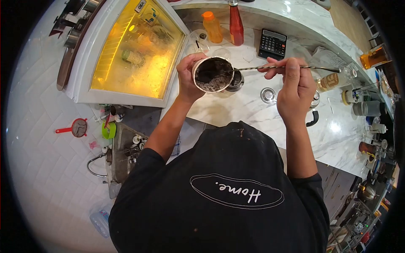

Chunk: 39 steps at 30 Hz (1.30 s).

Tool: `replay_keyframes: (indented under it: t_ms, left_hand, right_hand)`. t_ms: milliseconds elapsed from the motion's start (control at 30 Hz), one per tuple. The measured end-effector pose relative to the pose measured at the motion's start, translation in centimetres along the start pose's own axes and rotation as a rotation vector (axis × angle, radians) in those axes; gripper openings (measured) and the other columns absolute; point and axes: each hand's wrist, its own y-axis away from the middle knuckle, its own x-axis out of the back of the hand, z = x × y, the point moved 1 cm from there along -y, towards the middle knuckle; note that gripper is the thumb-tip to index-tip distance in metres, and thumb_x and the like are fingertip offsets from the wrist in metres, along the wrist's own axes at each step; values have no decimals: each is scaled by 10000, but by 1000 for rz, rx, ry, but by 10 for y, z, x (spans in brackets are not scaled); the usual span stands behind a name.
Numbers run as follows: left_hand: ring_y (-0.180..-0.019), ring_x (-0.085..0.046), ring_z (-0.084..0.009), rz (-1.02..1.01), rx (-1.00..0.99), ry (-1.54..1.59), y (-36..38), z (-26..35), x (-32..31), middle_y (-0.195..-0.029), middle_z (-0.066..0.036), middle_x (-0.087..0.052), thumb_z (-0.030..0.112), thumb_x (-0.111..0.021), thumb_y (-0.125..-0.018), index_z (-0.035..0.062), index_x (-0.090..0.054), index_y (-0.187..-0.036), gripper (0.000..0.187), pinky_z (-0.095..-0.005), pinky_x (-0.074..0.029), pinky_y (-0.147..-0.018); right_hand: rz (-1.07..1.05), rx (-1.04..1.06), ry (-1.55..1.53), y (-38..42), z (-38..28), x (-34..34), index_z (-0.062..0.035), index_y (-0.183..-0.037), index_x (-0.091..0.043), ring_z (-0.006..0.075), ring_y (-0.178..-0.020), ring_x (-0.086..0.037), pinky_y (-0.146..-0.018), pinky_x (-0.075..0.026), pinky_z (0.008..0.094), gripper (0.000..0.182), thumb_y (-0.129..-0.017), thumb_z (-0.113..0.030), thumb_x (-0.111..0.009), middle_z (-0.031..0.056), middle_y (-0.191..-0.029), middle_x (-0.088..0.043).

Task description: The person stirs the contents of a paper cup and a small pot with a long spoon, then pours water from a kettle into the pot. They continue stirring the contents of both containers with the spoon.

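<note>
A round container (213, 74) with dark brown contents is tilted so that its open mouth faces the camera. My left hand (191, 78) is wrapped round its left side. Between the thumb and fingers of my right hand (295, 86) is a long twisted metal spoon (312, 67), its lower end reaching the container's right rim. What lies at that end is too dark to tell. Partly hidden behind the container, a small dark cup (236, 81) stands on the marble counter (249, 105). A round metal lid (268, 95) lies between the cup and my right hand.
Beyond my hands stand an orange bottle (212, 28), a red sauce bottle (236, 26) and a black calculator (272, 44). A lit glass-front fridge (135, 55) is at the left, above a sink (122, 147). Several jars and bottles line the right side.
</note>
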Motion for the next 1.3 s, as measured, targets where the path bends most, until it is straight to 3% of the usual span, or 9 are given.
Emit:
replay_keyframes:
  t_ms: [133,233,633,767,1067,1167,1300]
  left_hand:
    - [-979,-702,-250,-48,29,-78,8,-5,1,-1162,-174,-646,144,-1038,-610,110,-264,-1475,1161,-349,-577,-864]
    - [-1137,-645,-300,-132,65,-75,19,-10,4,-1290,-195,-586,330,-1074,-494,88,-195,-1494,1353,-414,-514,-1027]
    - [-1177,-631,-293,-133,276,19,49,-11,3,-1315,-180,-571,358,-1049,-544,99,-198,-1510,1313,-419,-514,-1033]
    - [-1233,-619,-289,-59,428,83,69,-15,4,-1361,-173,-537,381,-1041,-546,85,-192,-1518,1324,-413,-523,-1057]
    - [-1259,-611,-272,89,683,-26,111,-16,1,-1397,-161,-509,467,-1002,-550,24,-226,-1512,1313,-392,-535,-1071]
    - [-1190,-660,-254,226,700,23,120,-18,0,-1343,-151,-566,377,-1045,-490,17,-341,-1444,1239,-367,-572,-1033]
    - [-1174,-668,-237,195,635,5,102,-4,-1,-1309,-126,-586,331,-1060,-486,36,-379,-1418,1192,-352,-578,-1015]
  right_hand:
    - [123,-110,-76,15,13,-5,35,-1009,-595,196,-794,-738,-822,-576,329,310,-1147,-201,-449,107,-753,-685]
    - [199,-190,-138,23,19,-8,37,-982,-578,215,-800,-742,-850,-573,346,326,-1148,-210,-446,109,-740,-674]
    - [283,-438,-227,30,47,-12,38,-985,-580,248,-795,-749,-839,-573,358,350,-1141,-255,-470,118,-730,-663]
    - [286,-491,-263,23,54,-4,34,-988,-573,280,-796,-754,-928,-584,419,354,-1140,-270,-473,116,-713,-653]
    - [368,-467,-240,13,67,40,25,-1024,-548,344,-775,-745,-985,-580,533,339,-1146,-272,-439,140,-714,-651]
    - [423,-459,-169,15,74,57,22,-1012,-538,353,-819,-745,-990,-581,523,331,-1146,-264,-437,150,-742,-668]
    - [416,-441,-78,23,85,55,18,-1026,-522,348,-856,-748,-1003,-576,502,311,-1148,-250,-425,174,-789,-694]
